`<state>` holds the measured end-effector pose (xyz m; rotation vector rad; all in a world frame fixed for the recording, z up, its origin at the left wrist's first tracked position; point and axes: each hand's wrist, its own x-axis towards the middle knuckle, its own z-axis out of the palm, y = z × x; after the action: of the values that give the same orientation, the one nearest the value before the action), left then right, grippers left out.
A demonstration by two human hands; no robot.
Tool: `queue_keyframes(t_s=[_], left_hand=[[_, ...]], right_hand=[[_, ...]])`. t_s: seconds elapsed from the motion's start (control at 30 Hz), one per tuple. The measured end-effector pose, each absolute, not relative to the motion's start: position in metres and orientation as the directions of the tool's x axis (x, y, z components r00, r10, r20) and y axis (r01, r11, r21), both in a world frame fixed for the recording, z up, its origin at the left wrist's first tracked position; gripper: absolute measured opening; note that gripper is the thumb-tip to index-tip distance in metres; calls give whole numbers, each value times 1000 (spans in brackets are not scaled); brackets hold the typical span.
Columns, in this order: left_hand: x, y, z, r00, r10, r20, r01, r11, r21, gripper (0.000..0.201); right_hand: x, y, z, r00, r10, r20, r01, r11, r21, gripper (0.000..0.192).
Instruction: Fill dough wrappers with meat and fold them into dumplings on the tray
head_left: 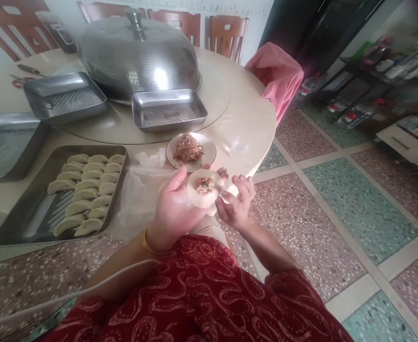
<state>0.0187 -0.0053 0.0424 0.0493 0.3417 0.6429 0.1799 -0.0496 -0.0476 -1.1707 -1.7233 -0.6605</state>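
A round dumpling wrapper (pixel 195 197) lies flat across the palm and fingers of my left hand (pixel 175 209), which supports it from below. A small mound of meat filling (pixel 205 185) with green bits sits in the middle of the wrapper. On its right edge my right hand (pixel 238 202) has thumb and forefinger drawn together, with the other fingers curled and raised. Just beyond my hands is a white plate (pixel 212 151) bearing a heap of the same filling (pixel 188 148). More pale dough shows partly beneath my hands.
To the left, a metal tray (pixel 40 209) holds rows of folded dumplings (pixel 88 183). Other metal trays (pixel 169 110) and a large domed steamer lid (pixel 141 57) stand farther back on the round table (pixel 246 114). Crumpled translucent plastic (pixel 137 194) lies beside the dumpling tray. A pink-draped chair (pixel 280 71) stands right.
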Motion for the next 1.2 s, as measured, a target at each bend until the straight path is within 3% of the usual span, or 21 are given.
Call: queue_keyframes(t_s=[0.23,0.57,0.87,1.1,1.2], left_hand=[[16,-10,50,758,592,-275,-561,806,188,59],[8,-12,56,739,618,-267,-571,786,239,51],[9,-16,55,766,595,-243,-561,803,199,48],[15,-17,55,758,601,-252,-562,799,215,47],[19,-14,50,750,587,-305,-552,809,200,49]], right_hand=[[182,-51,-40,-103,406,908,882,458,-105,21],[175,-46,-36,-2,473,881,874,429,-228,53],[177,-42,-31,4,482,876,819,501,-280,51],[189,-42,-39,-112,399,910,877,470,-98,41],[193,-43,-48,-121,397,910,830,543,-127,38]])
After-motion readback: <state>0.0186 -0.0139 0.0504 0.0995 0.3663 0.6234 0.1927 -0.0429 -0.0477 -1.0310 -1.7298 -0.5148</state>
